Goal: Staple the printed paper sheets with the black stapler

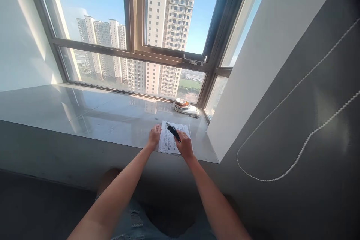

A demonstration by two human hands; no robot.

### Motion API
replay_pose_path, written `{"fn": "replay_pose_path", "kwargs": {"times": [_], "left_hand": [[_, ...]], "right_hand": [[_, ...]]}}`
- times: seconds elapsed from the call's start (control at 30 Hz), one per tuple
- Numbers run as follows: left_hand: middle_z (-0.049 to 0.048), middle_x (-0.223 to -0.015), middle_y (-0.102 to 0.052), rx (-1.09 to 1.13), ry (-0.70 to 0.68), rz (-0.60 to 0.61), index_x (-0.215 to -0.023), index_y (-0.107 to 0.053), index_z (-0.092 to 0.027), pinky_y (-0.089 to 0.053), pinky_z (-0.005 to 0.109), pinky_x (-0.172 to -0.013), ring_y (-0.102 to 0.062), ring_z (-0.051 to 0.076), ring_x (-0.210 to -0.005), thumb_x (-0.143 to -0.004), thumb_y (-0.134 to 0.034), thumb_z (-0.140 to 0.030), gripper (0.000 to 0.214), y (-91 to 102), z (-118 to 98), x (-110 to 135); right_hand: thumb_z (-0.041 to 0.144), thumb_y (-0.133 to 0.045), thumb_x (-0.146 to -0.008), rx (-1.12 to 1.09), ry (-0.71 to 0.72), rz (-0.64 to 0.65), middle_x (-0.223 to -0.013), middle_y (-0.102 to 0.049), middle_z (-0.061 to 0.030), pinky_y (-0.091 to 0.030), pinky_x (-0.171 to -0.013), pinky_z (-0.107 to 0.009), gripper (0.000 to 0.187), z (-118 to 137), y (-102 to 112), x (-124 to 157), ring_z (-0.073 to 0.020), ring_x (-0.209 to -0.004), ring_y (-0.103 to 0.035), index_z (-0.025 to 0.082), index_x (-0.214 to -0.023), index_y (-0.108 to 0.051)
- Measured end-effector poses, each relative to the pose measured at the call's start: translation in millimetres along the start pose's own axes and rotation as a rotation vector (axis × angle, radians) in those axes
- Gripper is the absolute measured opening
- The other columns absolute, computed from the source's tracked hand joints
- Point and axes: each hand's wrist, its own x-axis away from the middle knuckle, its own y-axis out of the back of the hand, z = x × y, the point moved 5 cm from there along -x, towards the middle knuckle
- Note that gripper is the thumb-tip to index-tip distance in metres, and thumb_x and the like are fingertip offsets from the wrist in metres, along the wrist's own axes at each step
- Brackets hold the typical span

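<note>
A stack of printed paper sheets (168, 140) lies on the glossy window sill near its front edge. My left hand (154, 135) is at the left side of the sheets, fingers curled and closed on their edge. My right hand (184, 144) is wrapped round a black stapler (173, 131), which is held slantwise over the sheets with its metal-tipped end pointing up and left. The hand covers the stapler's rear part and some of the paper's right side.
Behind the sheets, by the window frame, sits a stack of round, plate-like things (184, 107) with a small dark item (193, 116) beside it. A white bead chain (267, 180) hangs at the right. The sill (98, 116) stretches to the left below the window.
</note>
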Motion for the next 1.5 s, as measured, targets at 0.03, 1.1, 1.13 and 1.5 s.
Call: {"fn": "replay_pose_path", "kwargs": {"times": [0.03, 1.1, 1.13, 1.5], "left_hand": [[0.0184, -0.127, -0.069, 0.058, 0.01, 0.005, -0.124, -0.064, -0.015, -0.054, 0.034, -0.09, -0.068, 0.026, -0.115, -0.099, -0.047, -0.033, 0.034, -0.2, 1, 0], [0.015, -0.1, -0.078, 0.005, -0.071, 0.141, -0.099, -0.076, -0.012, -0.057, 0.038, -0.085, -0.074, 0.029, -0.097, -0.078, -0.078, -0.039, 0.035, -0.7, 5, -4], [0.015, -0.101, -0.078, 0.015, -0.068, 0.142, -0.1, -0.076, -0.012, -0.057, 0.037, -0.085, -0.074, 0.029, -0.097, -0.079, -0.077, -0.04, 0.035, -0.8, 5, -4], [0.0159, -0.099, -0.078, 0.01, 0.029, 0.065, -0.102, -0.073, -0.011, -0.06, 0.035, -0.074, -0.076, 0.026, -0.085, -0.095, -0.057, -0.034, 0.029, 1.6, -3, 7]], "right_hand": [[0.015, -0.055, -0.096, 0.045, 0.054, -0.001, -0.132, -0.067, -0.0139, -0.055, -0.102, -0.041, 0.045, 4, 0, 1, -0.0284, -0.126, -0.061, 0.016, -0.141, -0.058], [0.004, -0.04, -0.101, 0.204, 0.349, 0.103, -0.134, -0.067, -0.0117, -0.048, -0.103, -0.048, 0.048, 27, -9, 7, -0.0286, -0.122, -0.056, 0.017, -0.143, -0.06], [0.004, -0.041, -0.101, 0.192, 0.336, 0.102, -0.134, -0.067, -0.0111, -0.048, -0.103, -0.048, 0.048, 26, -9, 6, -0.0284, -0.122, -0.057, 0.018, -0.143, -0.06], [0.002, -0.047, -0.093, 0.128, 0.165, 0.053, -0.129, -0.069, -0.0112, -0.048, -0.103, -0.05, 0.054, 22, -1, 3, -0.0298, -0.12, -0.059, 0.02, -0.142, -0.06]]}}
